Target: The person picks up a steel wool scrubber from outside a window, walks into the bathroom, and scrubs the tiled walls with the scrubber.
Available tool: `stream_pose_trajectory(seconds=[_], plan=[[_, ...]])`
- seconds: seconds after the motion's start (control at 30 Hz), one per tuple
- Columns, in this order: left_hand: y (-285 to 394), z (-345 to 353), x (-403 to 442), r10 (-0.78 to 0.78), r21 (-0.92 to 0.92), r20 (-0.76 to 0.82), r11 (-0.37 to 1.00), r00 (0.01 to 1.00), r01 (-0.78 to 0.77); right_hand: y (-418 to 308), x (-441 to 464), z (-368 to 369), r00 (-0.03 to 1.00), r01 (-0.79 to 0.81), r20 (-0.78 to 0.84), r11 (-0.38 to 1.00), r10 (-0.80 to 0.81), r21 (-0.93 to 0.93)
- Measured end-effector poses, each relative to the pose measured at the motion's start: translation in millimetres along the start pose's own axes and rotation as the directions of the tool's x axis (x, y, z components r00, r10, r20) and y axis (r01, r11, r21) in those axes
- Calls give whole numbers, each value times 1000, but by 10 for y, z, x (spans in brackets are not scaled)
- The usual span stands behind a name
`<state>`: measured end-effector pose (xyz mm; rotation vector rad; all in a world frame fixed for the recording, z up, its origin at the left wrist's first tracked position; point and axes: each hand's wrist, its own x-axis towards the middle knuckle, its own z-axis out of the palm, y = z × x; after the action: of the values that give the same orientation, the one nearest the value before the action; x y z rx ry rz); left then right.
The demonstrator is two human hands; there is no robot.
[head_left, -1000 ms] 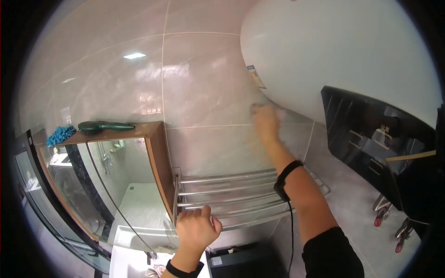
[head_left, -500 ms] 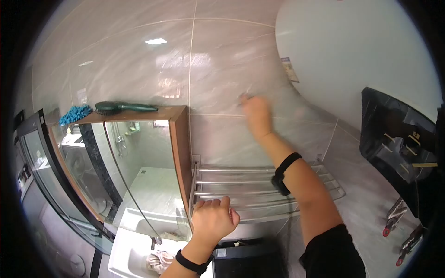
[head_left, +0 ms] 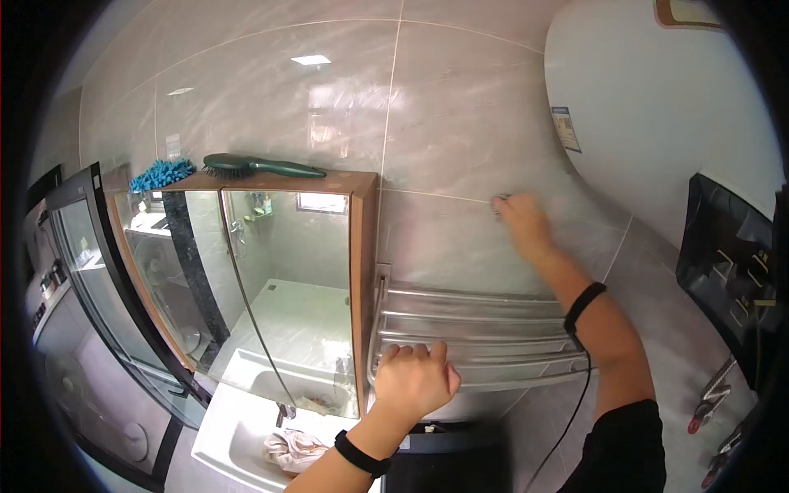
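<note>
Clock is in the view, from its centre. Right hand at 3 o'clock, up against or just off the tile wall, fingertips about level with the horizontal grout line. Fingers curled, small greyish item at the tips; too small to name, can't tell if it's gripped. Change over the last half second: that hand was blurred, above the grout line and closer to the mirror cabinet; now sharper, lower and further out toward 3. View swung too, so cabinet and towel rack drift toward 3. Reads as work ranging over the tiles, not one fixed spot. Left hand at 6 o'clock, closed in a fist in front of the rack's cabinet-side end, pose unchanged; no held item visible, touch on rack unclear. Water heater at 2, hairbrush on the cabinet top at 10, crumpled cloth in the sink at 7
</note>
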<state>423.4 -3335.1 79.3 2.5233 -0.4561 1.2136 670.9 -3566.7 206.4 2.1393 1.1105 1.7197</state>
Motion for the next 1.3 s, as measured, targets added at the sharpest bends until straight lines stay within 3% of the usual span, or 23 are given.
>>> stream_pose_trajectory(seconds=[0.07, 0.13, 0.2, 0.23, 0.3, 0.37, 0.47, 0.53, 0.6, 0.67, 0.77, 0.83, 0.87, 0.93, 0.97, 1.03, 1.07, 1.13, 1.23, 1.27, 1.3], plan=[[47, -5, -44, 8, -1, 19, 1000, 1000, -8, -317, 328, -5, 998, 20, 52, 994, -26, 110], [38, -6, -15, 14, -12, -11, 1000, 1000, -14, -659, 555, 143, 999, -17, -30, 968, 26, 250], [41, 10, -2, 18, -3, 7, 1000, 1000, -18, -692, 590, 64, 999, -8, 45, 977, -2, 212], [38, 0, -3, 19, 1, 19, 1000, 1000, -19, -693, 559, 18, 996, -9, 85, 980, -8, 201], [30, 7, -29, 7, -10, 6, 1000, 1000, -7, -92, -32, 77, 976, -186, 155, 956, 153, 227], [40, 5, -48, 11, 2, 4, 1000, 1000, -11, 469, -554, -230, 986, -19, 162, 995, 34, -94], [38, 5, 6, 13, 29, -6, 999, 1000, -13, 540, -561, -503, 964, -84, 244, 990, 111, -117], [57, -6, -24, 21, 30, 20, 999, 1000, -22, 178, -287, -160, 961, -229, 179, 970, 213, 78], [47, 6, -15, 11, 10, 24, 1000, 1000, -11, -261, 101, 148, 963, -268, 80, 942, 257, 202], [29, 42, -15, 32, 10, -11, 999, 999, -32, -581, 359, 333, 994, -108, -16, 979, 112, 170], [12, 37, -50, 20, -4, -3, 1000, 1000, -20, -297, 234, 187, 993, -6, -111, 969, 35, 247], [12, 27, -36, 9, -17, -3, 1000, 1000, -9, 142, -29, -38, 897, -426, 101, 903, 430, -60], [4, 25, -33, 18, -5, -3, 1000, 1000, -18, 288, -151, -304, 901, -434, -42, 895, 432, -107], [16, 19, -18, 32, 19, -4, 999, 999, -32, 375, -88, -392, 788, -593, -133, 799, 601, 93], [19, 15, -28, 27, 21, -7, 999, 1000, -27, 286, 78, -272, 659, -710, -22, 631, 752, 313], [23, 25, -24, 25, 23, -18, 999, 1000, -25, -146, 341, -155, 659, -749, 287, 644, 695, 158], [25, 29, -13, 26, 19, -23, 1000, 999, -25, -459, 238, 142, 812, -577, 150, 735, 564, 356], [9, 29, -32, 34, 15, -22, 999, 999, -34, -978, 222, 65, 961, -275, 137, 860, 239, 429], [4, 36, -32, 30, 12, -18, 999, 999, -30, -367, 86, 87, 875, -475, 235, 656, 424, 587], [-6, 24, -38, 33, 13, -18, 999, 999, -33, -127, 32, -31, 874, -484, 145, 810, 463, 331], [-4, 13, -29, 36, 11, -19, 999, 999, -35, 40, 38, -106, 881, -473, 44, 880, 472, 38]])
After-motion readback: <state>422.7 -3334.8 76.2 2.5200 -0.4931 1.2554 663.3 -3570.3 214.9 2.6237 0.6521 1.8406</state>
